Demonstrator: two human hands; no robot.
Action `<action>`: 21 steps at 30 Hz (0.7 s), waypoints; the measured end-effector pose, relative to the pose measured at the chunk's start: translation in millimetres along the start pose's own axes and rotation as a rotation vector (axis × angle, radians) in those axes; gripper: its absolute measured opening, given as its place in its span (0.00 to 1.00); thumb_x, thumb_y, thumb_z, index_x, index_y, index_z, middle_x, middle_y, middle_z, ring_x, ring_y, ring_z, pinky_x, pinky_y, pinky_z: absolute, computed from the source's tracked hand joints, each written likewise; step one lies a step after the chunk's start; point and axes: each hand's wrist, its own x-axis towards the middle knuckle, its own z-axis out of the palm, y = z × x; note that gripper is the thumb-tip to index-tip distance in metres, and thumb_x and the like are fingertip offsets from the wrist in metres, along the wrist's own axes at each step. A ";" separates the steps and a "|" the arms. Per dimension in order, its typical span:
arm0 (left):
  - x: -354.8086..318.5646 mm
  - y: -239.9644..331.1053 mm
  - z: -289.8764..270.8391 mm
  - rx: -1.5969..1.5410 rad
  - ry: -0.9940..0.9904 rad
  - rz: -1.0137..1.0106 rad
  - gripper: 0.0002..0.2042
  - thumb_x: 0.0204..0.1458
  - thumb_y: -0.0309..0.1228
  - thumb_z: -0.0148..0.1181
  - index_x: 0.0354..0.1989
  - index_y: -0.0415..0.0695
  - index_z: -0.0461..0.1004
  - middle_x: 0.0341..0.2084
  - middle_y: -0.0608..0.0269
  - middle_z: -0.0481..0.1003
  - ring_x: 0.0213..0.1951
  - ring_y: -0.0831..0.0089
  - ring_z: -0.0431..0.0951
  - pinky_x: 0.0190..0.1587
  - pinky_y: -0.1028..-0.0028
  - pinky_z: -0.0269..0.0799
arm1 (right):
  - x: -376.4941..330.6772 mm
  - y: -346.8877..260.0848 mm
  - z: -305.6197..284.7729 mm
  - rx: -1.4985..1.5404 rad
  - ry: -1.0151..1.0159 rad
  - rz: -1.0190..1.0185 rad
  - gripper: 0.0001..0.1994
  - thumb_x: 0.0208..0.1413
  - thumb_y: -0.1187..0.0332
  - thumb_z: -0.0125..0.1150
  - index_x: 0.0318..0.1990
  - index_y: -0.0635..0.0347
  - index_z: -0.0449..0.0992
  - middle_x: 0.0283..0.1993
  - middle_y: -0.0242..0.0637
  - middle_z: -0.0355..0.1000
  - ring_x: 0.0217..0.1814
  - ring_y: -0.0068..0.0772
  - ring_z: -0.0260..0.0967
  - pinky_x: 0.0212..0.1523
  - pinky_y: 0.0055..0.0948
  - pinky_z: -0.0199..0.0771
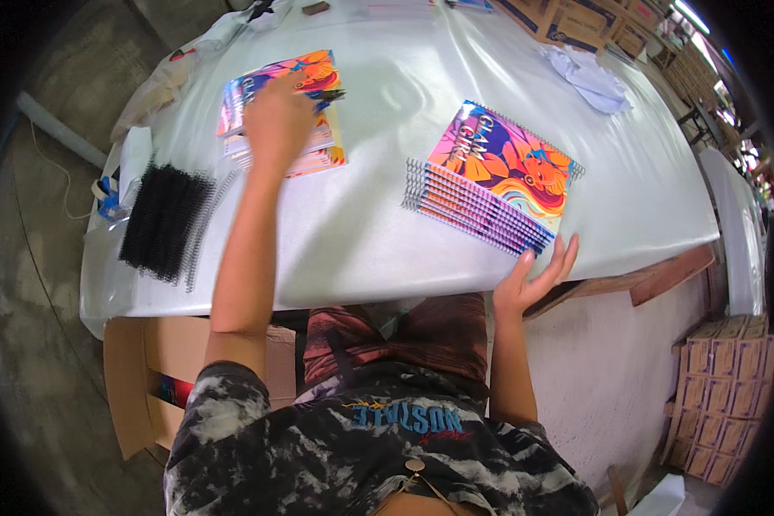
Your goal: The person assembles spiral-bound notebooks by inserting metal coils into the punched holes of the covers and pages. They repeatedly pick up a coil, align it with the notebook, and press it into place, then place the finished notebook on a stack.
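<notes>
My left hand (278, 120) is over the left stack of loose book covers and pages (322, 70), which has bright orange and purple artwork on top. Its fingers look curled, and a small dark tool with a blue part (328, 97) sticks out beside them; its kind is unclear. On the right lies a stack of spiral-bound notebooks (507, 168) with colourful covers and their coils showing along the edges. Beside the stack's near right corner, my right hand (533, 279) has its fingers spread and holds nothing.
A bundle of black spiral binding coils (163, 219) lies at the table's left. Crumpled white plastic (586, 79) and cardboard boxes (576, 21) are at the far right. An open carton (125, 378) stands below the near left edge; stacked boxes (722, 396) stand at the right.
</notes>
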 end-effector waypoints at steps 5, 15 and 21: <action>2.2 -82.8 -43.6 0.130 -0.398 -0.059 0.17 0.46 0.34 0.54 0.46 0.47 0.71 0.38 0.53 0.75 0.41 0.57 0.74 0.45 0.64 0.67 | -38.0 -15.1 -4.1 0.142 -0.064 -0.111 0.20 0.51 0.70 0.52 0.52 0.67 0.59 0.60 0.56 0.52 0.62 0.53 0.49 0.59 0.46 0.48; 32.2 -116.7 -51.0 -0.009 -0.262 -0.001 0.15 0.54 0.41 0.47 0.44 0.50 0.73 0.32 0.54 0.76 0.36 0.54 0.75 0.37 0.65 0.68 | -17.4 -74.1 43.6 0.474 -0.465 -0.140 0.18 0.46 0.76 0.54 0.48 0.66 0.66 0.48 0.47 0.66 0.52 0.47 0.61 0.56 0.41 0.56; 51.5 -92.5 -58.9 0.391 0.007 0.403 0.11 0.52 0.34 0.48 0.41 0.54 0.74 0.34 0.66 0.75 0.39 0.66 0.74 0.41 0.66 0.63 | -39.4 -75.5 72.0 0.397 -0.760 0.001 0.17 0.46 0.73 0.56 0.47 0.58 0.69 0.44 0.42 0.69 0.49 0.43 0.62 0.51 0.38 0.59</action>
